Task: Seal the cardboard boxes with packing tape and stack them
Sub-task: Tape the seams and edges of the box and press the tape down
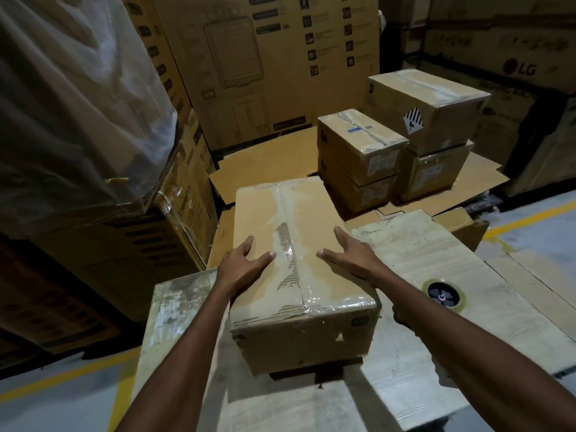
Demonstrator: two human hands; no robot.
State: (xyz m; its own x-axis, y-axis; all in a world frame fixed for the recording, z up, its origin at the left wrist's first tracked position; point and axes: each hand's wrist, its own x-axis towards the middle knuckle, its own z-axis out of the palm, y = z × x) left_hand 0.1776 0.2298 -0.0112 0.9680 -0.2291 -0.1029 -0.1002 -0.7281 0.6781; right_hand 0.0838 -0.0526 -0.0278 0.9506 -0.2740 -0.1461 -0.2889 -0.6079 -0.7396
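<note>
Head view: a taped box (258, 213) sits on the worn surface (420, 251), its top seam sealed. The left hand (240, 266) and right hand (349, 257) lie on its top edges, fingers straight and spread, thumbs pointing inward, gripping nothing. A tape roll (442, 296) rests to the right. For a clean lift toward the stack (358, 157) beyond, both hands likely should slide down the sides and keep the box level.

Left grip (241, 269) and right grip (349, 257) rest spread on the taped box (258, 213); tape roll (442, 296) lies near the surface's (420, 254) right edge.
</note>
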